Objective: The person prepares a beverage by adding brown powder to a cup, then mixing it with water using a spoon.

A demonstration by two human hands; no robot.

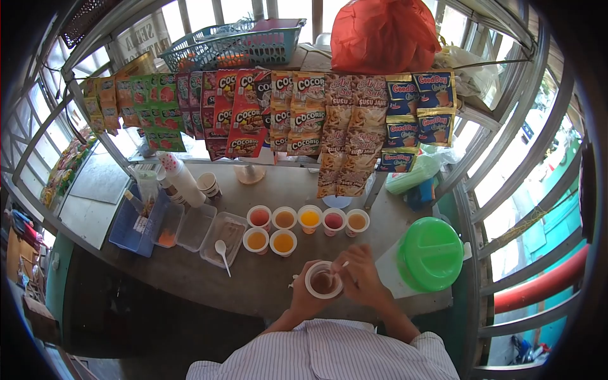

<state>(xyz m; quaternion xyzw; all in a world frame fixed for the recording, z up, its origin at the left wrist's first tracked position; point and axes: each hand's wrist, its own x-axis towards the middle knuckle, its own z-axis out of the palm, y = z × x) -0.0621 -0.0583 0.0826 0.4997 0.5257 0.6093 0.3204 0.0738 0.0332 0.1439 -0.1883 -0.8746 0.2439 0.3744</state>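
My left hand [306,295] is wrapped round a white-rimmed cup [323,280] with brownish drink in it, held over the front edge of the counter. With my right hand [360,276] I pinch a light-coloured spoon [341,267] whose lower end is inside that cup. Behind my hands stand several filled cups in two rows, among them a yellow one [310,218], a dark red one [334,221] and an orange one [283,242]. A white spoon [222,254] lies across the rim of a clear plastic tub [225,239] to the left.
To the right is a large jug with a green lid [430,254]. A blue basket [136,225], clear tubs and stacked paper cups [185,180] stand at the left. Drink sachets [308,114] hang above the counter [190,273], under a red bag [384,37].
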